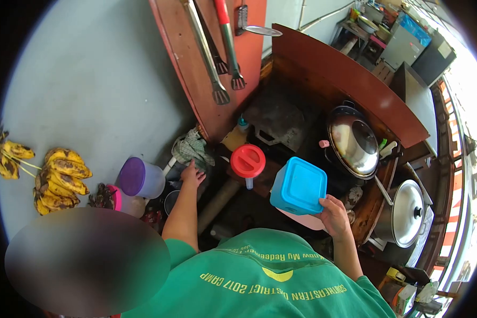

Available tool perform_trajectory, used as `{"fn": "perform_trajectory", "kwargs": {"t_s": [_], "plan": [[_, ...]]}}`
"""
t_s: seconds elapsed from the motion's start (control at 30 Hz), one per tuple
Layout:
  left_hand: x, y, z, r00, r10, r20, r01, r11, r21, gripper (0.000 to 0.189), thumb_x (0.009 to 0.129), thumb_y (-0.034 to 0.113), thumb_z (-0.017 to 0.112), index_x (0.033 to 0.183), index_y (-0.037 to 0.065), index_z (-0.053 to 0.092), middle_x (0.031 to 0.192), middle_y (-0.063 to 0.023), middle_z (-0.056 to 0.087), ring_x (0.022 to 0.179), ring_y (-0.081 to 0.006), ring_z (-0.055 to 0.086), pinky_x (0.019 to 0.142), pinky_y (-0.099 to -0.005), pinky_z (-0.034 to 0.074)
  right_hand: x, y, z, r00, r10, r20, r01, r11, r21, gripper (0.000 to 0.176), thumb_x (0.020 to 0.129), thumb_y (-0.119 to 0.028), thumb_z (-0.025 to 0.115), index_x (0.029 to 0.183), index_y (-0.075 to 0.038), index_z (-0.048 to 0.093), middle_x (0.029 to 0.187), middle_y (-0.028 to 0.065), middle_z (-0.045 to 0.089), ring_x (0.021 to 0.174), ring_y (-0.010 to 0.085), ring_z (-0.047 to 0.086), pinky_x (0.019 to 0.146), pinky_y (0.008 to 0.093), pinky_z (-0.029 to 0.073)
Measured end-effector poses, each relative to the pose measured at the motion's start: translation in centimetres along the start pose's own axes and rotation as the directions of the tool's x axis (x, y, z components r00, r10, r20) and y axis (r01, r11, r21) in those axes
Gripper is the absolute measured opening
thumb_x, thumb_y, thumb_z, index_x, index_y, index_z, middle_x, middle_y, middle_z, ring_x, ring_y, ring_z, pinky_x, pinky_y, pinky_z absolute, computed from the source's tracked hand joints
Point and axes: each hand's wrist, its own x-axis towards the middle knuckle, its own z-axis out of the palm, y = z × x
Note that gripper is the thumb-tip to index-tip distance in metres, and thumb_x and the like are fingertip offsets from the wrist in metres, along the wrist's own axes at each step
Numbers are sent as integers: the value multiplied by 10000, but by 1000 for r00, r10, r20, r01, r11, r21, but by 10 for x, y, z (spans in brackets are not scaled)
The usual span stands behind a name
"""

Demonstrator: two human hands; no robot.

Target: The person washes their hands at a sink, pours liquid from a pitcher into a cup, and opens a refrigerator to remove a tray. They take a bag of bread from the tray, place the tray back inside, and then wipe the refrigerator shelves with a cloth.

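My right hand (334, 216) grips the lower right corner of a blue lidded plastic box (300, 185), fingers bent round its edge. To the left, my left hand (194, 175) reaches out with its fingers apart and holds nothing. It is just below a green checked cloth (192, 148). A red-lidded container (248, 161) stands between the two hands. Left of my left hand are a tub with a purple lid (132, 176) and a tub with a pink lid (115, 198).
Lidded pans (353, 142) and a lidded silver pot (407, 213) are on the right. Tongs (206, 53) hang from a red board at the top. Bananas (63, 177) hang at the left. A blurred oval covers the lower left.
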Motion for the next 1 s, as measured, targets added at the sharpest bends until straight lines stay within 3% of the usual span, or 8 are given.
{"fn": "perform_trajectory", "kwargs": {"t_s": [0.13, 0.3, 0.5, 0.6, 0.7, 0.87, 0.93, 1.0], "plan": [[3, -9, -7, 1000, 19, -8, -20, 999, -39, 341, 911, 234, 685, 1166, 33, 580, 1073, -121, 632, 951, -330, 639, 833, -535, 553, 10, 9, 19, 998, 49, 47, -49, 999, 4, 360, 934, -135, 598, 1218, 82, 555, 1173, 149, 641, 1111, 280, 629, 982, 498, 515], [-26, -1, -20, 953, 292, -82, -245, 901, 358, 243, 880, 217, 705, 1014, 15, 692, 818, -97, 695, 693, -232, 672, 633, -448, 581, 10, 25, 16, 997, 74, 18, -74, 997, -1, 326, 934, -134, 598, 1185, 71, 571, 1160, 143, 640, 1095, 275, 632, 975, 501, 517], [-50, 4, -31, 850, 527, -8, -407, 666, 625, 239, 868, 209, 688, 966, -5, 733, 739, -69, 693, 648, -175, 666, 484, -334, 539, 7, 37, 8, 998, 68, -16, -68, 998, 7, 298, 935, -144, 601, 1158, 53, 583, 1148, 136, 639, 1077, 271, 638, 965, 498, 519], [-43, -2, -34, 685, 726, 62, -521, 429, 738, 257, 832, 272, 707, 901, 31, 763, 784, -159, 727, 765, -311, 715, 691, -416, 542, 2, 36, 12, 997, 58, -44, -58, 998, 11, 291, 935, -145, 604, 1154, 45, 585, 1133, 134, 642, 1081, 273, 639, 965, 499, 518], [-102, 26, -20, 624, 760, 184, -550, 260, 793, 267, 823, 280, 702, 905, 32, 756, 818, -176, 723, 791, -355, 706, 735, -439, 533, -1, 38, 14, 997, 45, -60, -44, 999, 18, 278, 932, -143, 607, 1142, 39, 590, 1123, 139, 642, 1090, 282, 638, 967, 509, 517], [-122, 84, -5, 586, 756, 293, -679, 259, 687, 273, 844, 251, 669, 826, -16, 725, 748, -157, 718, 710, -298, 701, 679, -399, 530, -3, 43, 10, 996, 37, -83, -35, 999, 31, 263, 929, -134, 606, 1123, 43, 595, 1133, 153, 637, 1098, 298, 637, 967, 522, 517], [-135, 111, 8, 697, 677, 234, -693, 554, 461, 245, 853, 207, 637, 801, -23, 701, 707, -120, 701, 662, -208, 682, 630, -352, 515, -5, 42, 15, 996, 21, -89, -17, 999, 43, 234, 928, -126, 600, 1093, 40, 597, 1129, 153, 635, 1100, 303, 635, 961, 528, 519], [-139, 135, 19, 743, 636, 209, -664, 661, 349, 220, 851, 192, 629, 803, -14, 691, 706, -101, 686, 651, -179, 662, 611, -333, 503, -6, 43, 17, 996, 22, -92, -18, 999, 41, 216, 928, -123, 599, 1074, 36, 598, 1123, 150, 635, 1097, 303, 634, 963, 532, 517]]}}
